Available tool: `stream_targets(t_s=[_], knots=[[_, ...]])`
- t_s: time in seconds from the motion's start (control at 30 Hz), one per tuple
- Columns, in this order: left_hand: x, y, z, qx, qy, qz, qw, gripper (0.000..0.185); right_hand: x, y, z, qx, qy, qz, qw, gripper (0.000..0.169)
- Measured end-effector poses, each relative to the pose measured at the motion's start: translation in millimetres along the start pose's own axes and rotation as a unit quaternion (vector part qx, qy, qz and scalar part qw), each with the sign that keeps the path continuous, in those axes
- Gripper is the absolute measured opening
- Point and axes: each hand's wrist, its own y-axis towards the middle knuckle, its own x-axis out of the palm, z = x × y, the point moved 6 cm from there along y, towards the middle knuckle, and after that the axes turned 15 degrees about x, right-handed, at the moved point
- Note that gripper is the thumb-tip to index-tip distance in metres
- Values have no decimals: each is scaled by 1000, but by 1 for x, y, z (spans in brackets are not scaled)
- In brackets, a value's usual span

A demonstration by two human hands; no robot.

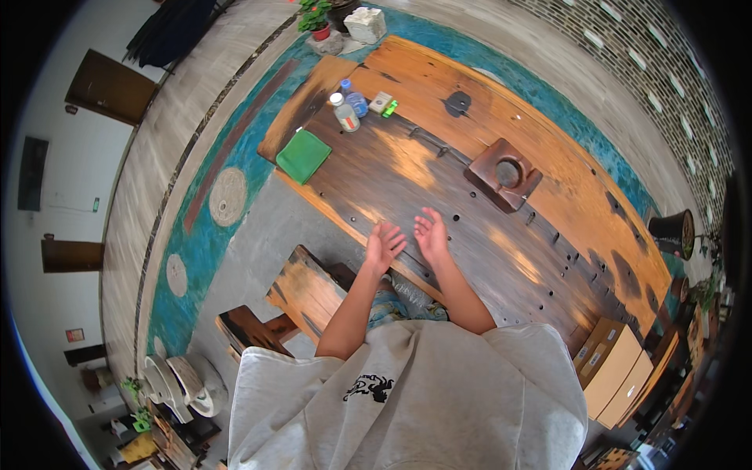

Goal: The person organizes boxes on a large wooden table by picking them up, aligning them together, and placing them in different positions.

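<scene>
Both palms face up over the near edge of a large wooden table (405, 176). My left hand (385, 245) holds nothing and its fingers are spread. Beside it, a short gap to the right, my right hand (432, 235) is likewise bare with its fingers apart. Farther along the table sits a square, dark brown wooden block with a round hollow (504, 175). A green cloth pouch (304, 156) lies at the table's left corner. Behind it stand a white-capped bottle (345, 113) and a clear plastic bottle with a blue cap (355, 98).
A small box (381, 102) and a bright green item (390, 109) lie near the bottles. Cardboard boxes (614, 373) stand at the right end. A wooden bench (308, 288) is at my left. Potted plants (671, 234) and a stone block (365, 24) stand beyond the table.
</scene>
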Motion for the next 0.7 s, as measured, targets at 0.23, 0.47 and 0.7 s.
stream_targets(t_s=[0.23,0.47,0.7], knots=[[-2,23,65,-40,-192,-66,978,60,146,57,53,32,63,-90,993,42],[-29,73,136,-96,-59,-78,991,62,230,105,59,-13,50,-114,992,52],[-81,162,194,27,199,-36,979,38,218,146,-18,-124,-87,40,988,38]])
